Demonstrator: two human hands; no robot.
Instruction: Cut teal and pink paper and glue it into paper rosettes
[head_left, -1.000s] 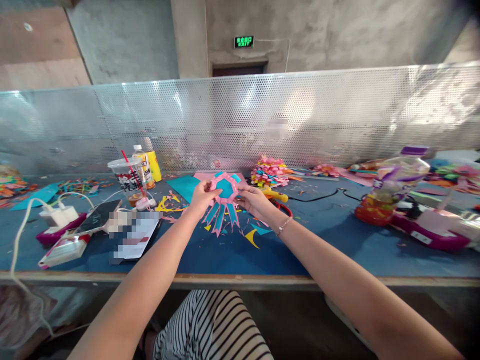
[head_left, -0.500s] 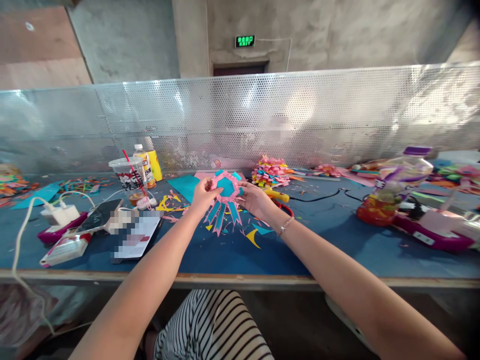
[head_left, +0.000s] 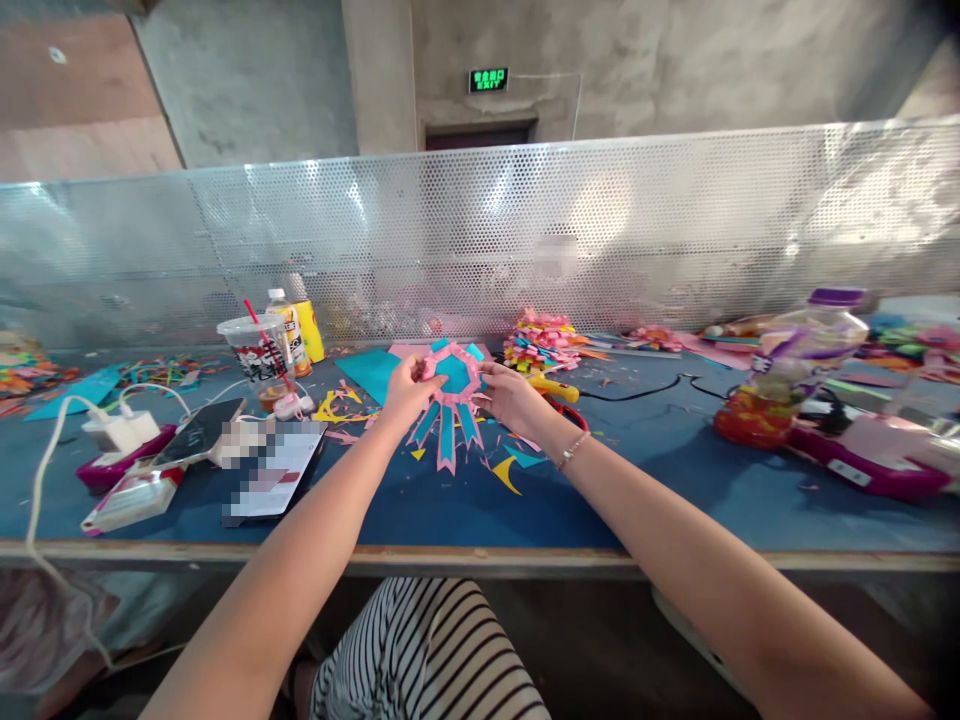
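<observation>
"Where was the paper badge (head_left: pixel 454 374)?"

"Just above the table (head_left: pixel 450 520), its middle part, with the left hand (head_left: pixel 409 388) pinching its ring (head_left: pixel 454 398) at nine o'clock and the right hand (head_left: pixel 514 400) closed lightly on it near three."

"How would it have handled?"

"Probably very light, not slippery, limp at the tails (head_left: pixel 447 440) fanning toward six o'clock, easily creased or torn; the thicker-looking ring seemed the safer place for a gentle hold."

Grey wall (head_left: pixel 660 70); lit green exit sign (head_left: pixel 489 80) above a dark doorway (head_left: pixel 480 138); perforated metal screen (head_left: pixel 375 230) behind a blue-topped table (head_left: pixel 465 518).
</observation>
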